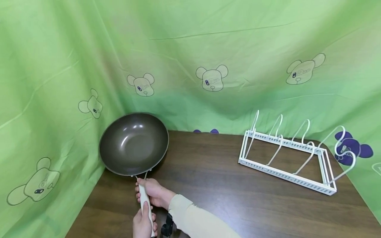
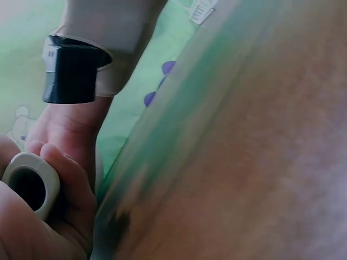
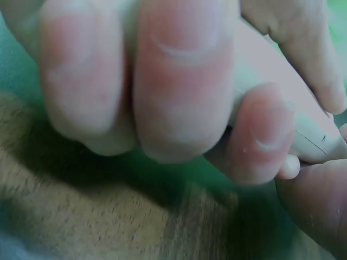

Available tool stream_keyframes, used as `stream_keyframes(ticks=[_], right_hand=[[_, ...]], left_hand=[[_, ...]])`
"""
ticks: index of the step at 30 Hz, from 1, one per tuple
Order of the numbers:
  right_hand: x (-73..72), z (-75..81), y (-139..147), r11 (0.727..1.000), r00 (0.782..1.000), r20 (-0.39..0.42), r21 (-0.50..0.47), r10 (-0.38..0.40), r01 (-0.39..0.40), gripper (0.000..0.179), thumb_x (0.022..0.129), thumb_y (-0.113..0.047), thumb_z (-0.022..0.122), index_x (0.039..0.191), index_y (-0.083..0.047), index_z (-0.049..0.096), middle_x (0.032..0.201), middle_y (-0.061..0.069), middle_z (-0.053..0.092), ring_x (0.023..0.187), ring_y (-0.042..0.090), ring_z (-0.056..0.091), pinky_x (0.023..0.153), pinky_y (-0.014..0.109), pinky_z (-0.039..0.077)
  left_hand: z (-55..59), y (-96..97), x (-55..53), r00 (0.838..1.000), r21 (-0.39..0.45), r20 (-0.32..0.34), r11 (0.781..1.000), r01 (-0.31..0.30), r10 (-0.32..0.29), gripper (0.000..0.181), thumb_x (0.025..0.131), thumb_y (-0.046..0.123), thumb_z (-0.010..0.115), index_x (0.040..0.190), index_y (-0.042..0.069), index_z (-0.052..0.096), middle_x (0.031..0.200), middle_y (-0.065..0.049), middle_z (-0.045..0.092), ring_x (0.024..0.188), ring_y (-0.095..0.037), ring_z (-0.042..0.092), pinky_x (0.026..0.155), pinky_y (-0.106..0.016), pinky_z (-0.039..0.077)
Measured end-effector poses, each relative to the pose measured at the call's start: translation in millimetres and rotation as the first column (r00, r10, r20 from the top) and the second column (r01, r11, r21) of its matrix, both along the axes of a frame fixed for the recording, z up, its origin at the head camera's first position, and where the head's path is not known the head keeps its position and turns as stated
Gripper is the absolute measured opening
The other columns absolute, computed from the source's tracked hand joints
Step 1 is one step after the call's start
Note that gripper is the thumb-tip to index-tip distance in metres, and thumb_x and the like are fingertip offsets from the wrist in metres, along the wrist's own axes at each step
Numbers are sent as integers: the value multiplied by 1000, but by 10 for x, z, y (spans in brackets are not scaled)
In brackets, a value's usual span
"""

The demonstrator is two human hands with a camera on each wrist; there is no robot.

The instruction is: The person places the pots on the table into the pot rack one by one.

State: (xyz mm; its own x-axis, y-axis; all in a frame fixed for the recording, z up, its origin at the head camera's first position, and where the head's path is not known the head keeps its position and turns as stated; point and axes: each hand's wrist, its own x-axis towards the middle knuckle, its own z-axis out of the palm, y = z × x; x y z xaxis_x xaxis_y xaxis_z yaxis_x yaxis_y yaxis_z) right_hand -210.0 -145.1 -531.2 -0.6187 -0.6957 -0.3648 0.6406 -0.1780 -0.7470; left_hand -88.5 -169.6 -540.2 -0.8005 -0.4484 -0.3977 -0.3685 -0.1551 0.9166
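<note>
A dark wok [image 1: 134, 144] with a pale handle [image 1: 144, 196] is at the left back of the table, its inside facing up. My right hand [image 1: 157, 191] grips the handle close to the pan, with the thumb along its top. Lower down, toward the handle's end, my left hand [image 1: 143, 223] holds it too. In the left wrist view the hollow end of the handle [image 2: 52, 181] pokes out between the left fingers. The right wrist view has the right fingers [image 3: 181, 92] curled round the handle, with part of the left hand beside them.
A white wire rack [image 1: 285, 177] with several upright loops stands on the right of the brown wooden table [image 1: 205, 185]. Green cloth [image 1: 178, 43] printed with bear heads hangs behind and along the left side, close to the wok.
</note>
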Motion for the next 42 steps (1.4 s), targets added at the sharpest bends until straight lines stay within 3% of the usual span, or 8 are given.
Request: stream_keyframes(ticks=[8,15,25,28,31,34,39,42], right_hand=[[27,-11,70,1000,999,-34,7,-1,1,21,107,-26,46,97,-8,52,72,-2,48,57,9,45,51,20,44],[77,-34,63,1000,999,-44,-1,24,-24,21,107,-27,47,96,-9,53,73,-3,50,57,8,46,51,19,46],[50,13,113,1000,997,-81,18,-9,10,20,106,-27,49,97,-10,53,72,-2,50,56,8,46,49,19,45],[53,23,126,1000,995,-96,11,-1,2,20,106,-27,49,96,-11,53,72,-2,50,56,8,46,49,19,44],[66,33,140,1000,994,-109,8,-2,3,19,106,-28,50,96,-11,52,72,-2,49,56,8,46,49,19,44],[88,40,157,1000,993,-118,18,-11,13,19,105,-27,50,96,-11,52,71,-1,49,55,9,45,48,19,44],[107,70,166,1000,991,-135,25,-14,17,17,105,-26,51,97,-11,51,71,-2,50,54,9,46,48,21,46],[92,96,175,999,989,-149,27,-22,26,17,105,-26,52,99,-10,52,70,-2,50,54,10,46,48,21,46]], left_hand=[[-70,86,18,1000,25,-10,999,-29,29,50,109,47,35,108,-1,51,61,2,49,38,-11,44,35,-28,42],[-101,110,44,993,26,-29,993,-117,118,46,109,41,38,102,-1,55,59,2,49,37,-10,45,37,-25,41],[-138,163,-18,991,28,-61,992,-120,121,46,109,41,37,103,-1,54,58,1,49,36,-11,44,36,-25,40],[-185,194,-27,981,33,-95,986,-164,166,45,109,40,39,100,-1,55,56,1,48,35,-10,43,35,-24,39],[-251,222,-30,961,45,-178,978,-205,210,43,108,38,43,93,0,57,53,1,49,33,-10,42,33,-25,39],[-305,244,-28,947,51,-220,972,-229,234,44,106,41,45,89,3,58,51,0,49,34,-11,43,34,-25,40],[-316,270,-24,958,14,-158,971,-239,239,51,103,54,42,92,7,56,53,1,50,38,-13,46,38,-27,42],[-282,293,-38,959,15,-158,972,-236,235,52,103,56,42,94,7,55,53,2,50,38,-13,46,37,-27,42]])
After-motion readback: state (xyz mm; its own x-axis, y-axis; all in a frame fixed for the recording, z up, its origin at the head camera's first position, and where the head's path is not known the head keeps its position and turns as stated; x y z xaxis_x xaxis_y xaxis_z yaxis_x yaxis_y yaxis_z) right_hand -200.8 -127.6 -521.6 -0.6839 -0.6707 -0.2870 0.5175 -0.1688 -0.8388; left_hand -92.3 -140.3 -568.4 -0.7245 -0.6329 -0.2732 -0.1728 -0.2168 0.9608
